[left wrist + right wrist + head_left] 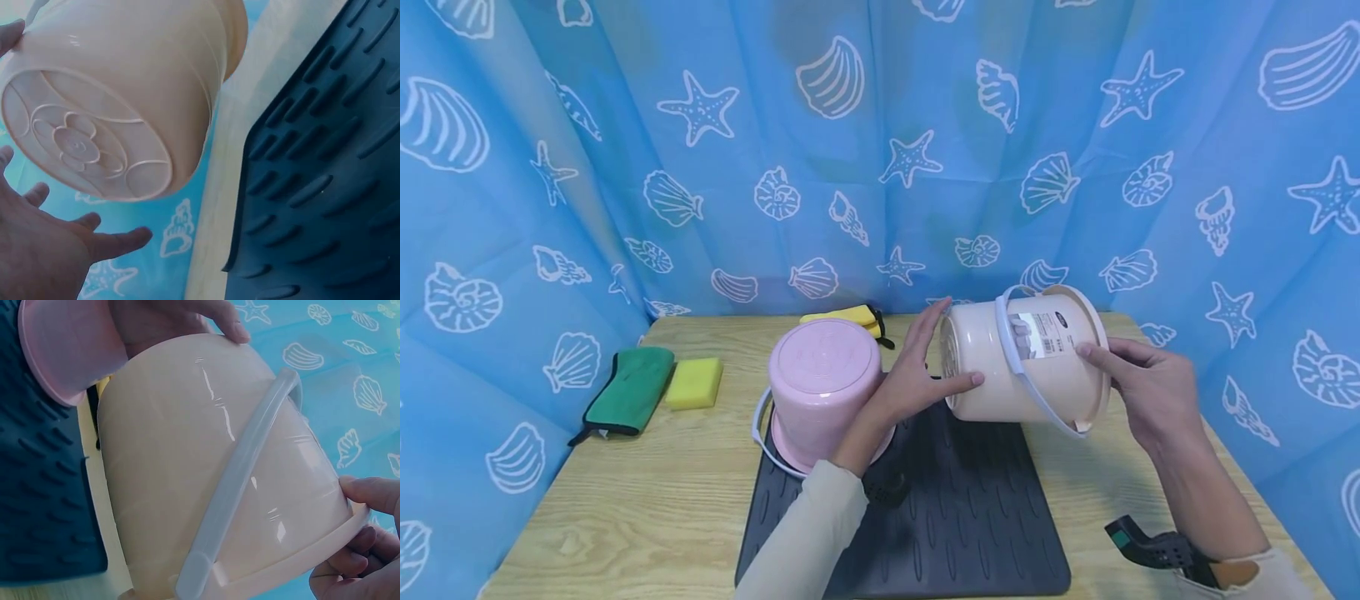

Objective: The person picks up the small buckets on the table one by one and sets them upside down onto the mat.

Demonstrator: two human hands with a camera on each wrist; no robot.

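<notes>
A cream bucket (981,354) with a pale lavender handle (1009,333) is held on its side above the mat, its mouth toward the right. My right hand (1157,387) pinches its rim, thumb on the outer wall and fingers curled at the rim's edge. My left hand (910,379) is at the base end, its thumb on the wall and its other fingers spread apart beside the base. Embossed petals mark the bucket's base (78,144) in the left wrist view. Upside down on the mat stands a pink bucket (823,392), partly behind my left forearm.
A black ridged mat (955,517) lies on the wooden table (625,508). At the left are a green cloth (632,390) and a yellow sponge (694,383). Behind the pink bucket is a yellow cloth (850,315). A blue shell-patterned curtain (887,208) surrounds the table.
</notes>
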